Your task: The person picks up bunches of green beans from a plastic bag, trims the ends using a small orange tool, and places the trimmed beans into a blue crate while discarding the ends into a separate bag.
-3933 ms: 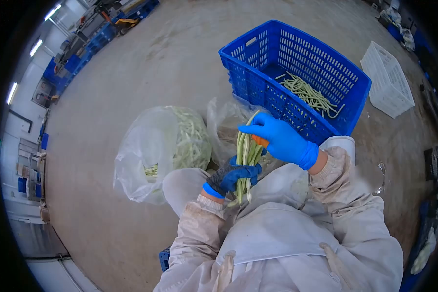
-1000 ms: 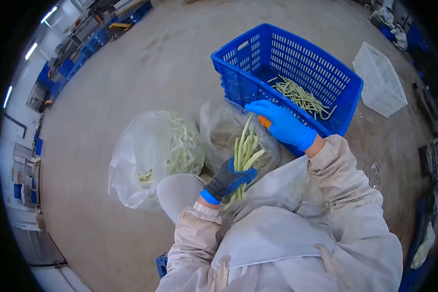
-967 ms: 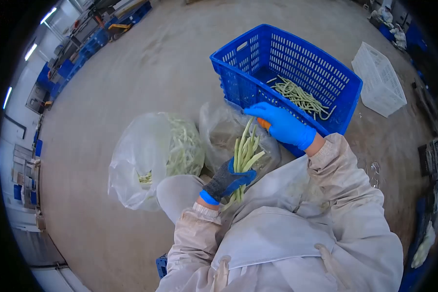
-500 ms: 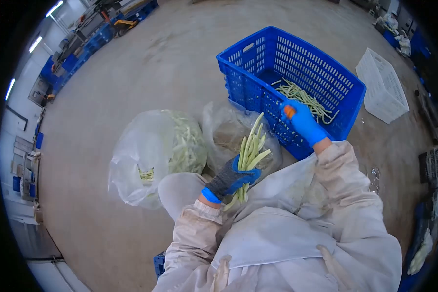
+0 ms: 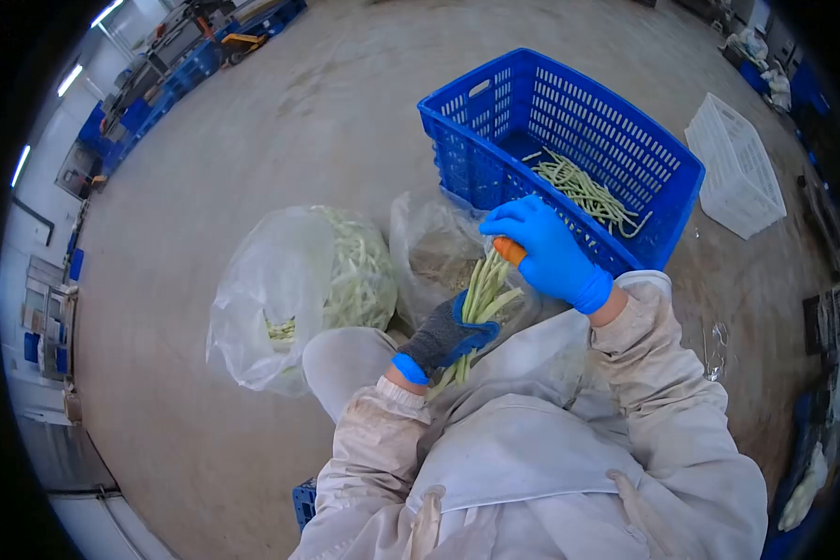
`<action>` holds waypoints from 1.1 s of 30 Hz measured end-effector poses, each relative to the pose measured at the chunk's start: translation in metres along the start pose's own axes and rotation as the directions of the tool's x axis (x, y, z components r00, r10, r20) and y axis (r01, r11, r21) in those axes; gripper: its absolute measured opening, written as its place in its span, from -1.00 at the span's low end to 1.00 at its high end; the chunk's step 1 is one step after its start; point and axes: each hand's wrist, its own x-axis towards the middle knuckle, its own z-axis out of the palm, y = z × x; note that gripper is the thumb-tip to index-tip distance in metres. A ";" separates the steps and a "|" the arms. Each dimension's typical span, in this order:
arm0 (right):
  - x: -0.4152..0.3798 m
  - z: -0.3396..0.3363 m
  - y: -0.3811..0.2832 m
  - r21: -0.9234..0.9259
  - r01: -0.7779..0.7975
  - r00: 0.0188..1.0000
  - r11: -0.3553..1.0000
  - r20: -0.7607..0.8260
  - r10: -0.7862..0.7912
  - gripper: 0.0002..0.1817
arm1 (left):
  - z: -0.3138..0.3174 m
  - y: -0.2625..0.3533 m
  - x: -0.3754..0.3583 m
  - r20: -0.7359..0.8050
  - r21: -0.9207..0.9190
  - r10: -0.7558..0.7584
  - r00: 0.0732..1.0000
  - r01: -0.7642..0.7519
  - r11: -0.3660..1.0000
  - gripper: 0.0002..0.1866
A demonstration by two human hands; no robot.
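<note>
My left hand (image 5: 450, 334), in a grey-and-blue coated work glove, is closed around a bunch of long green beans (image 5: 484, 291) held upright over my lap. My right hand (image 5: 551, 250) wears a thin blue glove with an orange cover (image 5: 509, 250) on the thumb. Its fingers bend over the top of the bunch, thumb against the bean tips; the exact grip is partly hidden. Just beyond stands a blue slatted crate (image 5: 616, 112) with loose green beans (image 5: 583, 191) on its bottom. Behind the bunch, an open clear plastic bag (image 5: 420, 224) holds brownish bits.
Left of my knee sits a clear plastic bag (image 5: 271, 252) full of green beans. A white crate (image 5: 737, 168) stands right of the blue one. Pallets and a yellow pallet jack (image 5: 243, 45) line the far left wall. Dark clutter runs along the right edge.
My right hand has moved left from the blue crate's near rim to the top of the beans. My left hand still holds the bunch in nearly the same spot.
</note>
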 end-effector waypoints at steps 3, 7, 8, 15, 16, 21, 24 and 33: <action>0.005 -0.004 -0.003 0.064 0.100 0.967 0.993 0.230 -0.112 -0.67 | 0.001 -0.002 0.000 -0.031 0.108 0.087 0.996 -0.084 0.991 -0.47; 0.007 -0.004 -0.004 -0.113 0.264 0.865 0.958 0.467 -0.184 -0.72 | -0.002 -0.007 0.004 -0.039 0.183 0.096 0.995 -0.088 0.979 -0.50; 0.007 -0.002 -0.003 -0.124 0.295 0.838 0.947 0.510 -0.194 -0.72 | -0.002 -0.006 0.005 -0.028 0.196 0.067 0.997 -0.061 0.979 -0.50; -0.018 0.046 0.042 -0.058 -0.233 0.966 0.971 0.098 0.238 -0.93 | -0.007 -0.002 0.012 -0.068 0.222 0.121 0.990 -0.103 0.970 -0.52; -0.019 0.043 0.058 -0.062 -0.323 0.946 0.944 -0.062 0.319 -0.93 | -0.006 -0.003 0.010 -0.074 0.218 0.120 0.990 -0.101 0.971 -0.52; -0.028 0.022 0.063 0.127 -0.347 0.916 0.929 -0.169 0.365 -0.72 | -0.010 -0.018 0.008 -0.129 -0.035 0.054 0.990 -0.059 0.998 -0.55; -0.021 0.007 0.023 0.267 -0.328 0.943 0.906 0.034 0.331 -0.63 | -0.008 -0.019 0.009 -0.097 -0.288 0.062 0.993 -0.087 0.954 -0.59; -0.007 0.011 -0.022 0.500 -0.370 0.916 0.783 0.054 0.399 -0.65 | 0.004 -0.007 0.000 -0.052 -0.779 0.200 0.978 -0.165 0.605 -0.45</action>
